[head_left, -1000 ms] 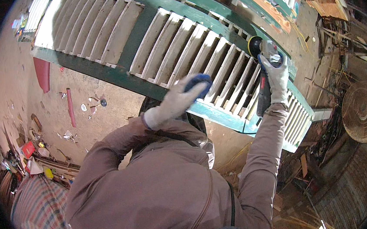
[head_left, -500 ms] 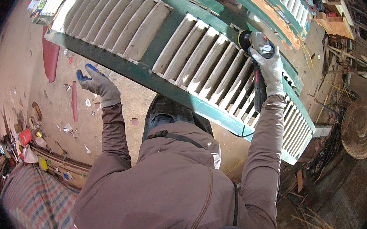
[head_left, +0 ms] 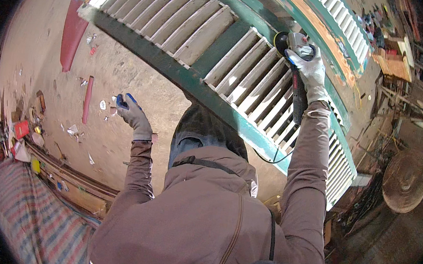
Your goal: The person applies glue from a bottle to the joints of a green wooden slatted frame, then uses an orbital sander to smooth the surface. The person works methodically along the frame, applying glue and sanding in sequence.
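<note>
My right hand (head_left: 311,73), in a pale work glove, is closed around an angle grinder (head_left: 298,102) with a round disc at its far end. The disc lies against the green frame of a louvred shutter (head_left: 221,48), by the upper ends of the slats; whether it is spinning I cannot tell. White slats fill the shutter's panels, and its near edge shows lighter, worn paint toward the right. My left hand (head_left: 136,118), gloved with blue fingertips, hovers apart from the shutter over the floor, its fingers bent and separated, holding nothing.
A second louvred shutter (head_left: 339,22) with bare-wood patches lies beyond. Dark red strips (head_left: 74,37) and scraps litter the floor at left. A striped cloth (head_left: 38,217) covers the lower left. A woven round hat (head_left: 404,181) and scrap wood lie at right. A black cord (head_left: 269,160) loops beside the shutter.
The whole view has swung, so the shutter appears more tilted. My left hand has moved right and lower in the picture, its fingers more bent. The right hand keeps hold of the angle grinder.
</note>
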The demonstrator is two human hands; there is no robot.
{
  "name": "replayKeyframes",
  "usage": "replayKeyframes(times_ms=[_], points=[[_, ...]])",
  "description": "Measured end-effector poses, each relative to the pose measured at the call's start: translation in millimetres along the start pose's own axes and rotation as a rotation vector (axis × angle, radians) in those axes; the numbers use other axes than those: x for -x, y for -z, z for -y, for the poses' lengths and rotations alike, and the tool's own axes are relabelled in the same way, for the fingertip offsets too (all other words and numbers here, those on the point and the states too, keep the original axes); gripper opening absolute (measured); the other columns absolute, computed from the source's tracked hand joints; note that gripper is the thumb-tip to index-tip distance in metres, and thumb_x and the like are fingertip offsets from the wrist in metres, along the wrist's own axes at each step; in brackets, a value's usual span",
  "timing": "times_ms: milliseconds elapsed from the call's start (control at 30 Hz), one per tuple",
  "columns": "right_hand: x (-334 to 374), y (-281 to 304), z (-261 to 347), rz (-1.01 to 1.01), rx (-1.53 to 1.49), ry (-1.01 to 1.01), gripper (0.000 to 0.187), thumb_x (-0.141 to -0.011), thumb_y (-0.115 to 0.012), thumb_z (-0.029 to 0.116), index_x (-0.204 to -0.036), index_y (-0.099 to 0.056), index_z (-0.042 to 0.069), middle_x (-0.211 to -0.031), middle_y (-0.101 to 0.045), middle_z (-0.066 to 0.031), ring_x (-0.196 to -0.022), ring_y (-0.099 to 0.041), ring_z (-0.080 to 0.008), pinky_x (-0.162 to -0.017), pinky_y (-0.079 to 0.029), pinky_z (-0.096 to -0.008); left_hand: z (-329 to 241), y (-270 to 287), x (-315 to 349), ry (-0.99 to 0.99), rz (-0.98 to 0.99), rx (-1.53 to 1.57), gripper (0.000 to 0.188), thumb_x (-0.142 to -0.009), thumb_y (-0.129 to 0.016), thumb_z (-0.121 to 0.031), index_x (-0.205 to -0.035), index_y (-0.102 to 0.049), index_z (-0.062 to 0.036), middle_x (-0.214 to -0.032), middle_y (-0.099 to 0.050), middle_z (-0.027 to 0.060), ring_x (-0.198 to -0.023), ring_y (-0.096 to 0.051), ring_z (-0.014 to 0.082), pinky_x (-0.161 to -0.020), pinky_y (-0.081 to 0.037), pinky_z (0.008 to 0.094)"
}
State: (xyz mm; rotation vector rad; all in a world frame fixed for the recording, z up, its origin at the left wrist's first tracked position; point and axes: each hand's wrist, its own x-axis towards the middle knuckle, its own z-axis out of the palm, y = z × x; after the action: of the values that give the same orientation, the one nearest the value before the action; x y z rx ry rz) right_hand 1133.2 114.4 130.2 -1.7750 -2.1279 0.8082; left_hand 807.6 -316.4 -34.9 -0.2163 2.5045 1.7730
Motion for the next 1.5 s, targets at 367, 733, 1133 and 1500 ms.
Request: replayKeyframes(times_ms=[367,733,1133,1500], points=[[-33.2,-28.5,46.4,0.075,-0.016,0.109,0.103,-0.058,-0.092,0.063,-0.134,-0.059,0.0,-0.118,-0.072,-0.0217,-0.109,-0.071,-0.0335,-0.096,-0.054,-0.0407,27.4,74.1,53.0,0.173,-0.05,-0.064,0.048,-0.102,-0.066,-0.027,-0.14,-0.054,-0.0015,-0.136,-0.056,0.0133,-0.116,-0.058,0.0198,-0.093,-0.05,0.0318],[-54.6,-58.1,98.5,0.121,0.043,0.081,0.097,-0.057,-0.094,0.061,-0.13,-0.062,0.005,-0.114,-0.074,-0.0182,-0.105,-0.072,-0.0309,-0.092,-0.056,-0.0404,15.7,67.0,-0.4,0.195,0.016,-0.256,0.047,-0.1,-0.069,-0.027,-0.133,-0.059,0.004,-0.128,-0.062,0.0145,-0.111,-0.061,0.0212,-0.097,-0.05,0.0329],[-46.5,-83.7,110.0,0.119,0.006,0.03,0.102,-0.062,-0.091,0.063,-0.14,-0.057,0.007,-0.126,-0.071,-0.0192,-0.116,-0.069,-0.0342,-0.099,-0.053,-0.0418,30.2,62.7,-77.7,0.142,0.164,-0.154,0.045,-0.099,-0.069,-0.026,-0.132,-0.06,0.0034,-0.126,-0.063,0.0125,-0.103,-0.062,0.0188,-0.086,-0.053,0.0313],[-56.4,-80.9,101.6,0.019,0.0,-0.003,0.1,-0.062,-0.092,0.062,-0.134,-0.06,0.001,-0.12,-0.072,-0.02,-0.11,-0.07,-0.033,-0.096,-0.054,-0.0411,38.5,54.0,-89.1,0.16,0.265,-0.042,0.038,-0.101,-0.065,-0.023,-0.131,-0.06,0.0009,-0.117,-0.065,0.0066,-0.096,-0.058,0.0128,-0.081,-0.05,0.0267]])
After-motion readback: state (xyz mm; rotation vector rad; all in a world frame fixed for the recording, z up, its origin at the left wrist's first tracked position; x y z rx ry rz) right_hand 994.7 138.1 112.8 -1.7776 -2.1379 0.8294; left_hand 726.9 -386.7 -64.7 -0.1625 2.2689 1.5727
